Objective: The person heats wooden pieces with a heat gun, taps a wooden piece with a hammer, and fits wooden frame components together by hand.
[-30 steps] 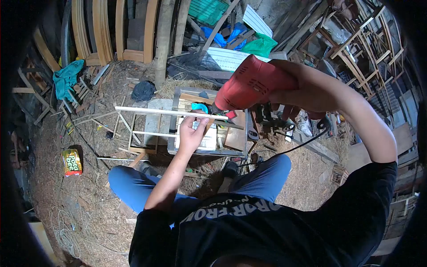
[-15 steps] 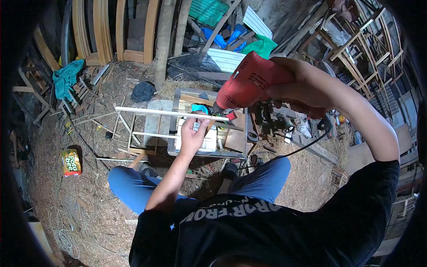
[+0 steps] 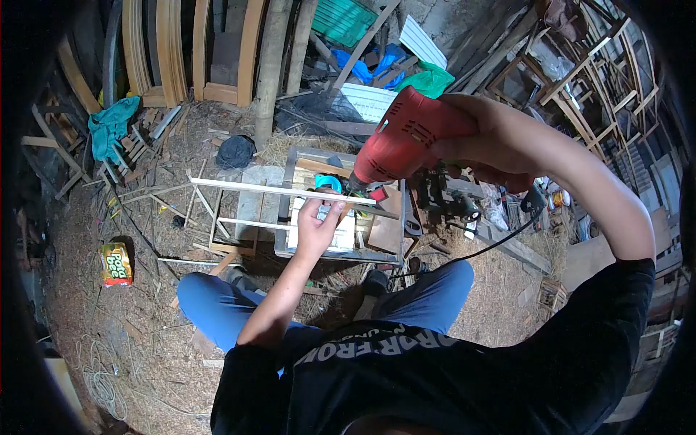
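My right hand is wrapped round the grip of a red corded power drill, with its nose tilted down to the left. The drill's chuck meets or sits just above a thin pale wood strip near the strip's right end; the bit itself is too small to make out. My left hand grips that strip from below, fingers closed close to the chuck. Under it stands a low worktable with a turquoise round item and wood pieces on top.
The drill's black cord runs past my right knee. A slim wooden frame leans at the table's left. A yellow-green snack packet and coiled rope lie on the shaving-covered floor. Curved wood pieces stand at the back left.
The view has shifted slightly. The drill's chuck stays by the strip's right end, and both hands keep their hold.
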Action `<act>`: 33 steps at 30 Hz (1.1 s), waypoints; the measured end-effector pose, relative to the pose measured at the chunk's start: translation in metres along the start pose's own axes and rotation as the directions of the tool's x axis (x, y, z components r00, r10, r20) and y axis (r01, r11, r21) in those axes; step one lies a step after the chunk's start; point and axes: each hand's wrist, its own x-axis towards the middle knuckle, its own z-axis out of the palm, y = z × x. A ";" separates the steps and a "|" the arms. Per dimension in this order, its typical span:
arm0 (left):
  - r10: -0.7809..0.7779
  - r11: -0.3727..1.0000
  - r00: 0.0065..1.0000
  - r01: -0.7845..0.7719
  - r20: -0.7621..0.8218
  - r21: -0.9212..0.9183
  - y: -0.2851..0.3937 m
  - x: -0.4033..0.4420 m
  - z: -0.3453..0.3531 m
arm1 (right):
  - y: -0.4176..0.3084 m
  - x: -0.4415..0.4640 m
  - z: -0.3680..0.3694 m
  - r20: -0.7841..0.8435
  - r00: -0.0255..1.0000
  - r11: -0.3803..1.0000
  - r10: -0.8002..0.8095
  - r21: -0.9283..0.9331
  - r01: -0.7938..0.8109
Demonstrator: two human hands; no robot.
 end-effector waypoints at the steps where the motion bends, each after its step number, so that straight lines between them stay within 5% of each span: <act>1: -0.003 1.000 1.000 0.003 0.000 -0.004 -0.002 0.000 0.000 | 0.000 0.001 -0.001 0.012 1.000 0.999 -0.029 -0.013 0.029; 8: 0.006 0.999 1.000 -0.006 0.013 -0.034 -0.001 0.001 0.000 | -0.024 -0.003 -0.004 0.025 0.999 0.981 0.048 -0.189 -0.043; 13: 0.044 0.998 0.999 -0.044 0.009 -0.044 -0.004 0.001 0.000 | -0.007 0.009 -0.002 0.028 0.997 0.983 -0.074 -0.168 0.078; 33: 0.074 0.996 0.997 -0.074 0.004 -0.052 0.001 -0.001 0.001 | -0.025 -0.005 -0.004 0.064 0.998 0.983 0.006 -0.185 0.006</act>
